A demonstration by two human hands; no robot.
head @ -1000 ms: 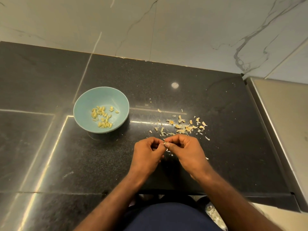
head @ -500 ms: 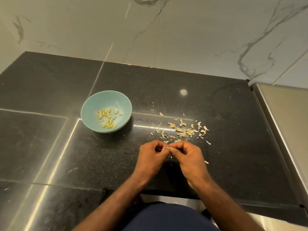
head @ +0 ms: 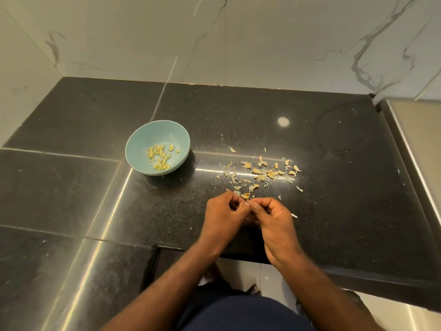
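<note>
Black stone counter (head: 238,111): left hand (head: 224,215) and right hand (head: 274,220) meet right of the teal bowl (head: 148,137), nearer the person, fingertips clamped together on one small pale piece (head: 246,203). Loose husks (head: 262,173) lie right of the bowl.

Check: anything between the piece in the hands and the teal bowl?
Nothing visible. The left hand and right hand pinch the piece; the teal bowl sits farther left across bare counter. The peel scraps lie right of that path.
</note>
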